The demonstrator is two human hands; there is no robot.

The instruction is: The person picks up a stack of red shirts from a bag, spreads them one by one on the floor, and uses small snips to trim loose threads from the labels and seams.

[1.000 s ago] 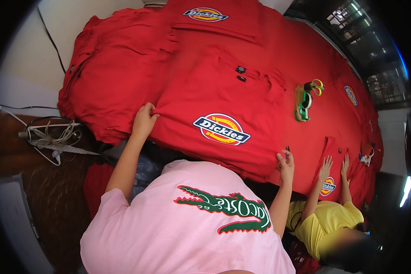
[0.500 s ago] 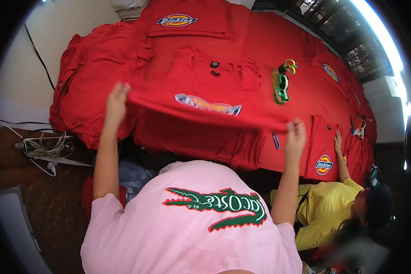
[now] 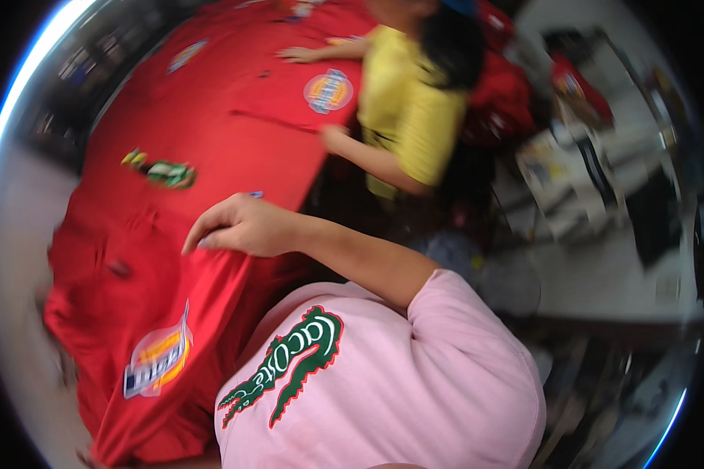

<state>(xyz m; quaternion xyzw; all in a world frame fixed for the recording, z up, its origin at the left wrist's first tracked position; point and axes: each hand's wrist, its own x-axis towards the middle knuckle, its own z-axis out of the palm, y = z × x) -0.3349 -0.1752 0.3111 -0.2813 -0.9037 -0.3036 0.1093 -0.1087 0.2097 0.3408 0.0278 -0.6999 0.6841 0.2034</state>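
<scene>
A red T-shirt [image 3: 203, 336] with a coloured oval print hangs in front of me, beside my pink shirt. My right hand [image 3: 246, 225] is closed, pinching its upper edge between thumb and fingers. At the lower left rim a sliver of my left hand [image 3: 86, 458] shows by the cloth; its fingers are blurred and mostly cut off. Under the held garment, another red shirt [image 3: 105, 285] is spread on the table. A green tape dispenser [image 3: 172, 174] lies beyond it, with yellow-handled scissors [image 3: 135, 159] at its end.
A co-worker in a yellow shirt [image 3: 399, 109] is at the table's far side, one hand [image 3: 301, 55] flat on the red cloth. Near that person lies a printed red shirt [image 3: 328, 90]. A small blue tool [image 3: 256, 194] shows behind my right hand. Blurred white equipment [image 3: 563, 176] stands at the right.
My view has swung to the right, bringing the co-worker and the equipment into sight. The T-shirt, stretched between both hands before, now hangs from my right hand. My left hand has nearly left the picture.
</scene>
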